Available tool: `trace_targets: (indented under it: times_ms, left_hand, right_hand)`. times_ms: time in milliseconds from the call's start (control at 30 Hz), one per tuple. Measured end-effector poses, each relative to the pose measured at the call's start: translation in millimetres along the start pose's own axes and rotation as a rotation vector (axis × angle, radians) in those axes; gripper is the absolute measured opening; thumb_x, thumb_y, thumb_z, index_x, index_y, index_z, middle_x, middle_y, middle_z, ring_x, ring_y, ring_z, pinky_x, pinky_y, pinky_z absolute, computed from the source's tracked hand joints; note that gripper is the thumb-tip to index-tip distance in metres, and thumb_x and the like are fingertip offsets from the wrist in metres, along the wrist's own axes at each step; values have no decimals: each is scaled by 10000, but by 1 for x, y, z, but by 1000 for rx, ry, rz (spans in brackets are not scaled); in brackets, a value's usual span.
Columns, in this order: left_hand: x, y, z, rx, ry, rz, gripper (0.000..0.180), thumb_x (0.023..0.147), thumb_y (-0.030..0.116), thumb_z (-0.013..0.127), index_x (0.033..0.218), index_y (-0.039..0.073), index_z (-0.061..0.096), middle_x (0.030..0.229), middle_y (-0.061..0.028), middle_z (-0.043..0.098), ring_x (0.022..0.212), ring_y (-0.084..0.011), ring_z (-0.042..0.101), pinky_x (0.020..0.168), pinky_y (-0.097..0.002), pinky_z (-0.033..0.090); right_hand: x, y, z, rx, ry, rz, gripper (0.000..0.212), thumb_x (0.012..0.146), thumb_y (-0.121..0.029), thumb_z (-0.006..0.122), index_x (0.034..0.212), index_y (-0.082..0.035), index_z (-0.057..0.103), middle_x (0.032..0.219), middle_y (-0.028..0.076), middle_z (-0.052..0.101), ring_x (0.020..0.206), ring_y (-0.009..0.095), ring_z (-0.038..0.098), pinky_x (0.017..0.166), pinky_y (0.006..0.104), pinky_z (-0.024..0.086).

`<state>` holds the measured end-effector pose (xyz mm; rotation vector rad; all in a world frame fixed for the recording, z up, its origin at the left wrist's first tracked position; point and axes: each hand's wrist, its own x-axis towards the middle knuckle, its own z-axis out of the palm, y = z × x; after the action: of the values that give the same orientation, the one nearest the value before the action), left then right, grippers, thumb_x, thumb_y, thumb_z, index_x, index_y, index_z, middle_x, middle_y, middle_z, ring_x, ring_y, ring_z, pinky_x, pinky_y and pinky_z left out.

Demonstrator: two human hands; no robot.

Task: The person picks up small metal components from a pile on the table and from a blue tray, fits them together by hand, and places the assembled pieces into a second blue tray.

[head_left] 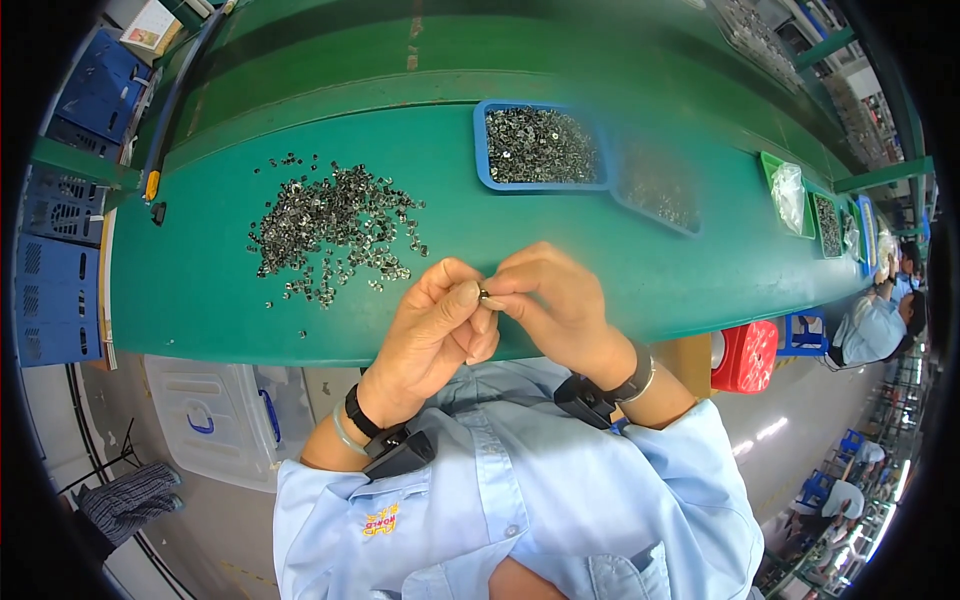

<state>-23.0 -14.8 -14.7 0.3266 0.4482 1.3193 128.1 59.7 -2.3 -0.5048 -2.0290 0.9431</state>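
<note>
My left hand and my right hand meet over the near edge of the green table. Between their fingertips is a small dark, shiny metal part, pinched from both sides; most of it is hidden by the fingers. Ahead and to the left lies a loose pile of small shiny metal parts, spread out at its edges. Beyond my hands stands a blue tray filled with similar small parts.
Right of the tray is a second tray of parts, blurred in the picture. Green trays with a plastic bag stand farther right. Blue crates are at the left, a lidded clear bin on the floor below, a red stool at right.
</note>
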Motion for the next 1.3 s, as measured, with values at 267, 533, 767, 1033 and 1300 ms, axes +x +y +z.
trace_targets:
  times_ms: [267,533,767,1033,1300]
  left_hand:
    - [-1,5,6,329,154,21,175,942,238,542,942,66,507,666,-35,530,507,-135,475,453,-265,351]
    - [-1,7,3,108,115,-2,196,967,239,498,961,44,515,678,-51,554,551,-117,505,483,-250,392]
    - [-13,7,-21,225,142,-38,214,971,246,486,951,37,528,659,-45,529,547,-114,489,495,-250,394]
    - [-22,9,-35,223,115,-89,180,964,218,498,958,45,546,694,-34,546,592,-102,503,519,-243,407]
    - [-28,16,-40,227,138,-101,177,960,214,507,975,42,547,722,-29,560,601,-100,510,529,-244,419]
  right_hand:
    - [-5,6,2,-37,0,36,150,750,-35,709,864,-71,619,825,52,620,739,195,593,624,290,470]
    - [-5,15,2,113,46,125,157,734,-45,729,848,-52,622,829,71,620,752,190,596,644,289,478]
    - [34,44,-31,-248,19,17,110,779,-63,687,876,-35,643,852,94,623,790,232,606,694,326,486]
    - [63,70,-32,-631,8,-13,101,792,-59,652,886,-31,629,821,110,592,758,297,600,655,353,501]
    - [48,46,42,-424,-393,-25,163,759,-138,693,878,-55,620,833,87,577,780,286,573,669,373,466]
